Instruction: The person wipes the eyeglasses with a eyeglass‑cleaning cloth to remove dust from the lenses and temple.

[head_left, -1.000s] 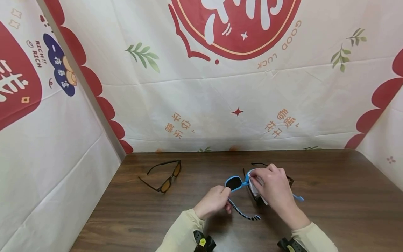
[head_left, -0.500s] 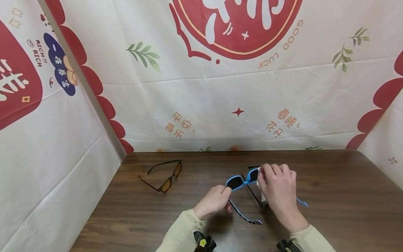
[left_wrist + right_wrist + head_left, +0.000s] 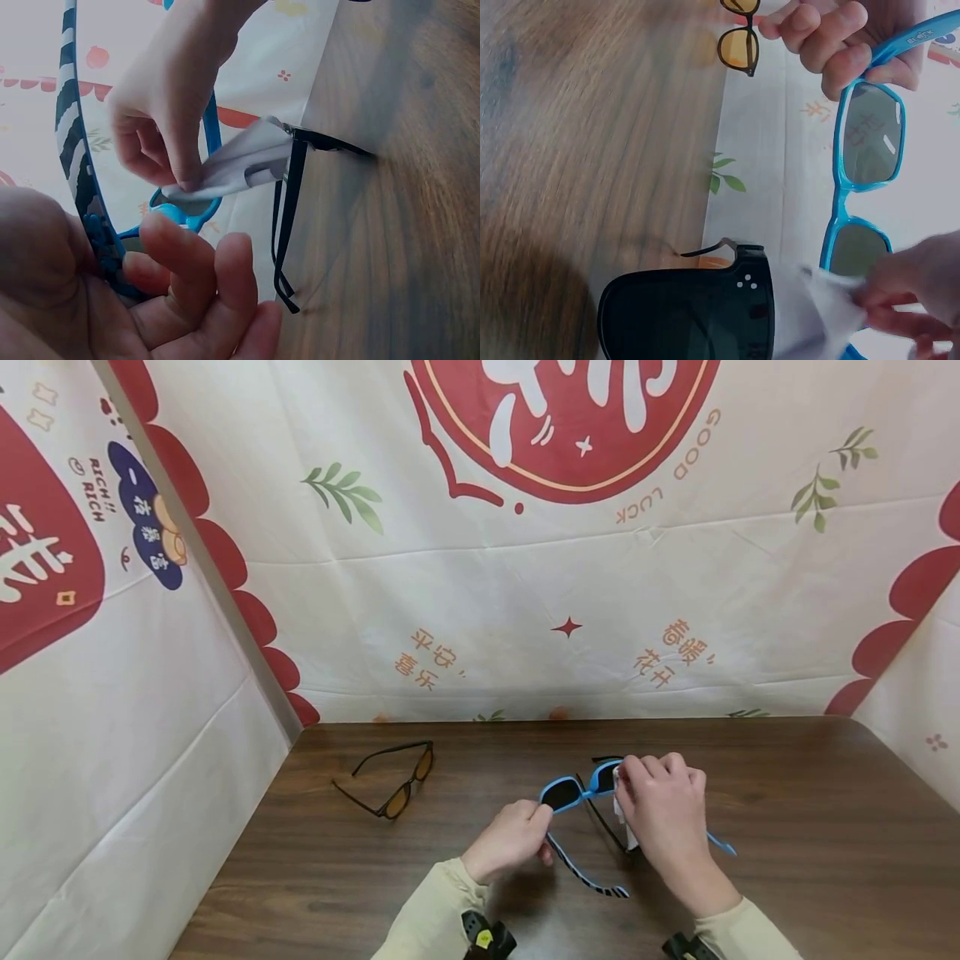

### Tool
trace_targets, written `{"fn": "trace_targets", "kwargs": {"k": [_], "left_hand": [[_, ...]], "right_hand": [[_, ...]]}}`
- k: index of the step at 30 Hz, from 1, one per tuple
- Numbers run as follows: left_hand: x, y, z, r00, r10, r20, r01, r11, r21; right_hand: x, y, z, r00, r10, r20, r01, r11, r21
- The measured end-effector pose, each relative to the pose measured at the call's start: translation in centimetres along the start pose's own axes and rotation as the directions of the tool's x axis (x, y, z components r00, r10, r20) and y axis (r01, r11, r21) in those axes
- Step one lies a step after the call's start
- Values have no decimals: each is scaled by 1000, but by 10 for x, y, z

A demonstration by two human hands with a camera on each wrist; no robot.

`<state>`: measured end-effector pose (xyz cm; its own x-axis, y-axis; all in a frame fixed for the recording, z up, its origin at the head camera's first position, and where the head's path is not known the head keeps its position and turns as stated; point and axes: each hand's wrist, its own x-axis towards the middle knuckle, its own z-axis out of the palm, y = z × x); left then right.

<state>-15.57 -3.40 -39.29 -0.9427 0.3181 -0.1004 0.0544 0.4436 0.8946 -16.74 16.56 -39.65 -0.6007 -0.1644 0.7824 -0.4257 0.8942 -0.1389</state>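
Left hand (image 3: pixel 508 838): pinched the blue-framed sunglasses (image 3: pixel 562 795) by one corner.
Right hand (image 3: pixel 664 814): pinched a white cloth (image 3: pixel 244 159) at the other lens.
Amber-lensed glasses (image 3: pixel 397 802): lay well apart.

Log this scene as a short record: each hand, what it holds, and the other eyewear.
Left hand: grips the blue sunglasses near one hinge
Right hand: pinches a white cloth at the opposite lens
Blue sunglasses position: held above the table, arms unfolded
Blue sunglasses pattern: black-and-white stripes along one arm
Other eyewear, left side: amber-lensed glasses, arms unfolded
Other eyewear, right side: black sunglasses, partly hidden in the head view
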Motion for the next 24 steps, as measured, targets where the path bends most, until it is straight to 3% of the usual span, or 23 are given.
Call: {"fn": "trace_targets", "kwargs": {"k": [4,7,15,19,24], "left_hand": [[0,-1,1,1000,-18,16,18,1000,-18],[0,-2,2,1000,-26,15,27,999,-29],[-1,-2,0,1000,2,6,-2,1000,-19],[-2,-2,-2,1000,10,20,-10,1000,-4],[-2,-3,0,998,-19,60,20,999,-29]], "right_hand": [[0,0,-1,997,43,-58,-42,999,24],[1,0,-1,998,18,-67,-15,999,39],[5,-1,-2,995,-87,53,83,993,78],[1,-2,-4,996,-5,85,3,1000,27],[1,-1,-5,997,81,6,-81,996,30]]}}
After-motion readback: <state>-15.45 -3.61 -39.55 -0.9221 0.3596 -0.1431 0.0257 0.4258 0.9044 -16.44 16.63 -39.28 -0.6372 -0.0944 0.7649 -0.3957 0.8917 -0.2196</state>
